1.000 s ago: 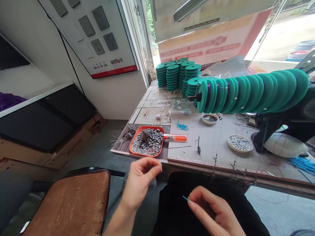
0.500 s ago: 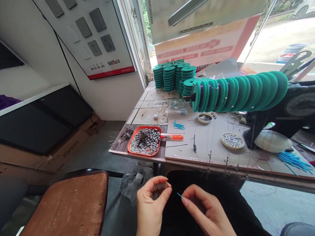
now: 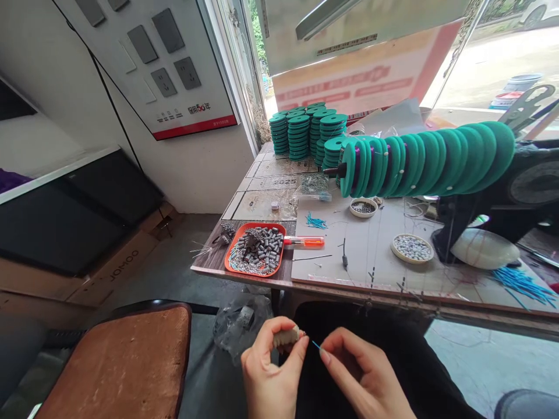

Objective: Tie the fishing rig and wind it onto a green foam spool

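Observation:
Above my lap, my left hand (image 3: pixel 275 364) pinches something very small at the tips of its thumb and forefinger; it is too tiny to name. Behind that pinch, its other fingers curl in and look pale and wrinkled. My right hand (image 3: pixel 364 369) is closed on a thin blue piece of tubing (image 3: pixel 315 344), held between thumb and forefinger. One end of the tubing sticks out toward the left fingertips, with a narrow gap between them.
On the table are an orange tray (image 3: pixel 227 265) of grey sinkers and small metal parts, an orange-handled tool (image 3: pixel 311 241), blue tubing pieces (image 3: pixel 317 221), a dish of white beads (image 3: pixel 413 249) and stacked green spools (image 3: pixel 299 137). A rod of green discs (image 3: pixel 428 160) overhangs the right. A brown chair (image 3: pixel 122 361) stands left.
My left hand has turned slightly and come nearer the right one, so the gap to the blue tubing is smaller. The right hand has shifted a little left.

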Demonstrator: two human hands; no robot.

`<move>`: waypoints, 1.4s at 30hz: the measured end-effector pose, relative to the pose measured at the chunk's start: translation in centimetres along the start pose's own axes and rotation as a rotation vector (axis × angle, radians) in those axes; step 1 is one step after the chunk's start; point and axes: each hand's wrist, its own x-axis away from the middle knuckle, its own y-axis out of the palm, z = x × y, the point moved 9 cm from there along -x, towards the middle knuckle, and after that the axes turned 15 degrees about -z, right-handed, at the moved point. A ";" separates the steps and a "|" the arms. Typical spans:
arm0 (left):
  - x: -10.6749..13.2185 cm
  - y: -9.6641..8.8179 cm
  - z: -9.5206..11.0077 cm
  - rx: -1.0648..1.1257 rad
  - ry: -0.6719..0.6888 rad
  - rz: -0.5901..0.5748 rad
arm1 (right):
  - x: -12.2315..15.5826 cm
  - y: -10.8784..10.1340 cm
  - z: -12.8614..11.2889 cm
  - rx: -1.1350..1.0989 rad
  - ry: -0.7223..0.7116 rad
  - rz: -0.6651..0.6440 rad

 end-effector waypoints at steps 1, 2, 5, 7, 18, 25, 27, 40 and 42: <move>0.2 -0.1 0.5 -0.058 0.072 0.024 | 0.0 -0.1 -0.2 0.021 -0.026 0.015; 0.4 -0.1 1.2 -0.122 0.157 0.047 | 0.1 -0.2 -0.4 0.048 -0.054 0.030; 1.3 0.5 3.1 -0.312 0.393 0.066 | 0.2 -0.4 -0.8 0.160 -0.136 0.082; 1.8 0.9 3.8 -0.401 0.475 0.077 | 0.3 -0.4 -0.9 0.240 -0.191 0.115; 2.7 1.6 5.4 -0.565 0.667 0.134 | -0.4 0.2 0.4 0.084 -0.045 0.007; 2.9 1.7 6.0 -0.563 0.651 0.150 | -1.0 0.3 0.7 -0.148 0.095 -0.001; 2.7 1.7 5.8 -0.536 0.628 0.145 | -1.0 0.0 0.5 -0.147 0.085 0.019; 3.3 2.5 6.0 -0.585 0.756 0.176 | -0.6 -0.3 1.5 0.037 0.024 0.027; 3.0 2.5 5.6 -0.559 0.754 0.177 | -0.8 -2.0 0.2 0.128 -0.004 0.066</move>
